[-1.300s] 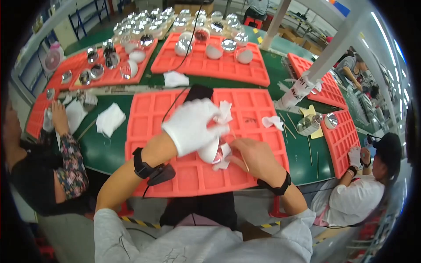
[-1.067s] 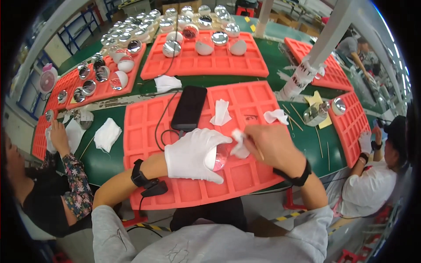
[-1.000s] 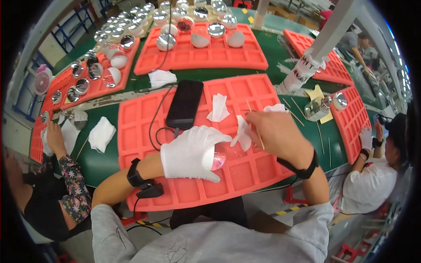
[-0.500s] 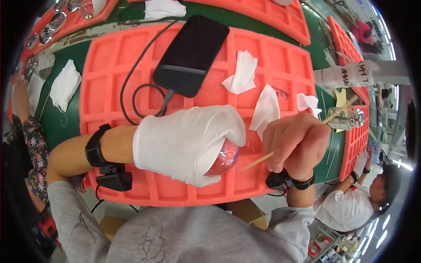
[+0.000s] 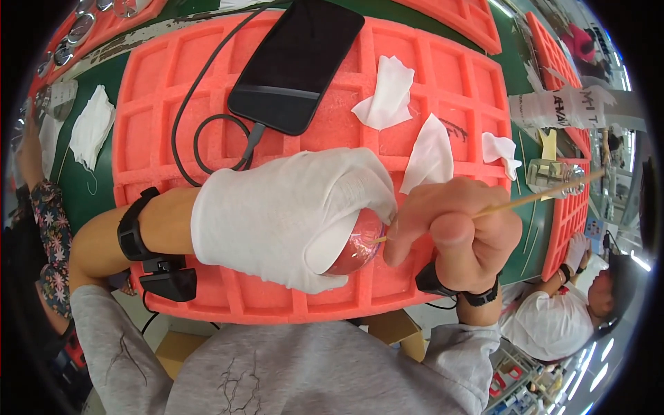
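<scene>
My left hand (image 5: pixel 290 214), in a white cloth glove, is closed around a small round glassy piece (image 5: pixel 356 249) that looks pink against the tray beneath. My bare right hand (image 5: pixel 460 232) pinches a thin wooden stick (image 5: pixel 532 198) together with a white wipe (image 5: pixel 429 149). The stick's tip touches the round piece at its right side. Both hands hover just above the near edge of an orange foam tray (image 5: pixel 159 131) with square compartments.
A black phone (image 5: pixel 297 62) with a black cable (image 5: pixel 200 138) lies on the tray, and crumpled white wipes (image 5: pixel 391 93) lie beside it. More orange trays (image 5: pixel 560 221) stand at the right. Another person in white (image 5: pixel 560 321) sits at lower right, a patterned sleeve (image 5: pixel 45 228) at left.
My head has dropped closer to the tray, so the far trays left the view. Both hands came together low over the tray's near edge, and the stick's tip now touches the round piece.
</scene>
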Available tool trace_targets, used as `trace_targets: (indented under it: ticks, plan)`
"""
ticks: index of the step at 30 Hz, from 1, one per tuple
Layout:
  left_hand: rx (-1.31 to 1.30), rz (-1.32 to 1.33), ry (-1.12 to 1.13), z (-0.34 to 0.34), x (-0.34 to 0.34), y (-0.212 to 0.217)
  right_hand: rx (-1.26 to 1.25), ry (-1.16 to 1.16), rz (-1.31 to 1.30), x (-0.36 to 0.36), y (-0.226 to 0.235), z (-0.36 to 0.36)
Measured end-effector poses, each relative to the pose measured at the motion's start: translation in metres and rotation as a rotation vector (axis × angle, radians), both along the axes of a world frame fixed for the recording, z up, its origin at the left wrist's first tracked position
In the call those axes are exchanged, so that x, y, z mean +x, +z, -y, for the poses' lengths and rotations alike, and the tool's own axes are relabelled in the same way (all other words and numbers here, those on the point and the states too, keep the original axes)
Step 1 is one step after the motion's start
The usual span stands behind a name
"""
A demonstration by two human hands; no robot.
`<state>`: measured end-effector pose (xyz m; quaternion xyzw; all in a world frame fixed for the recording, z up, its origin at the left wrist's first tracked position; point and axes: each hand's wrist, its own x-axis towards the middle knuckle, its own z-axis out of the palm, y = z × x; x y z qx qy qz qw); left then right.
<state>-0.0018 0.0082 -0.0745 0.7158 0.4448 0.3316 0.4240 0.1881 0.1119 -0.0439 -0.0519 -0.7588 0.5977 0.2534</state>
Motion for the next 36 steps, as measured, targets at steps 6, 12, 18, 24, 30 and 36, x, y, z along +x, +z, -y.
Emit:
trace_targets:
  ticks: [6, 12, 18, 24, 30, 36]
  plan:
    - [0.019, 0.088, 0.085, 0.002, 0.002, -0.001, -0.078, 0.065, -0.020, 0.000, -0.005, -0.004]
    - [0.057, 0.052, 0.037, 0.002, 0.002, -0.004, -0.081, 0.121, -0.047, 0.001, -0.012, -0.007]
    - [0.018, 0.104, 0.049, 0.003, 0.001, -0.001, -0.193, -0.001, -0.088, 0.000, -0.015, -0.003]
    - [0.032, 0.039, 0.028, 0.000, 0.001, -0.001, 0.095, 0.160, -0.129, -0.002, -0.019, -0.012]
    - [-0.036, 0.106, 0.064, 0.002, 0.001, 0.000, -0.144, -0.038, -0.154, -0.001, -0.019, 0.000]
    - [-0.008, 0.053, 0.030, -0.001, 0.002, -0.001, 0.010, 0.128, -0.147, -0.001, -0.021, -0.009]
